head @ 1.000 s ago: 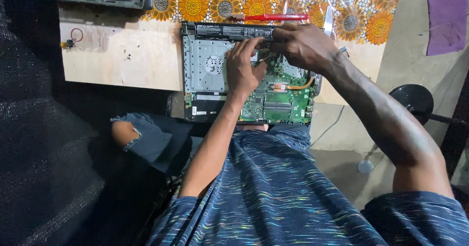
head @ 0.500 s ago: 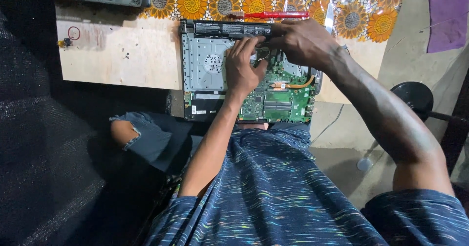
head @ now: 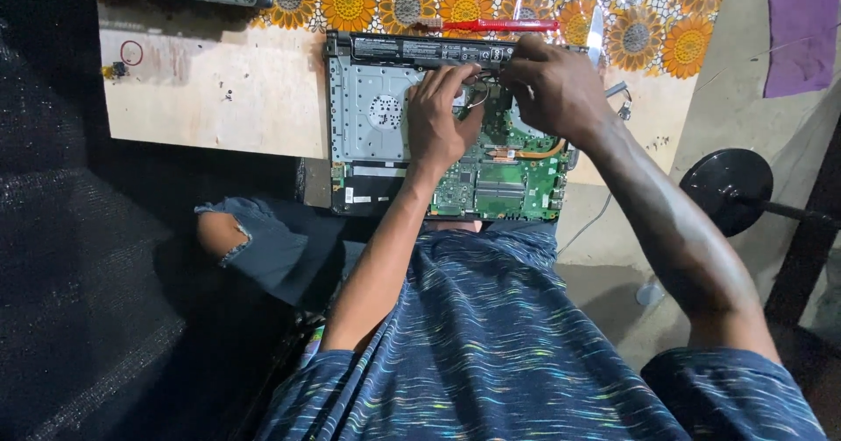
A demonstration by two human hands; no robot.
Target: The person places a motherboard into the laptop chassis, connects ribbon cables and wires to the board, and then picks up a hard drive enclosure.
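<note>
So your table (head: 210, 99) hasn't budged, and the opened laptop (head: 368, 108) stays at its near edge. Both hands crept up toward the back strip: left hand (head: 438, 121) and right hand (head: 556, 91) now pinch at small wires (head: 477, 95) there, hard to tell how tightly.

Both hands (head: 491, 99) have crept slightly toward the opened laptop's (head: 377, 117) far edge.

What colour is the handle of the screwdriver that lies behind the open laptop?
Red; the screwdriver shows best in the head view.

Dim, left side in deep shadow
</note>
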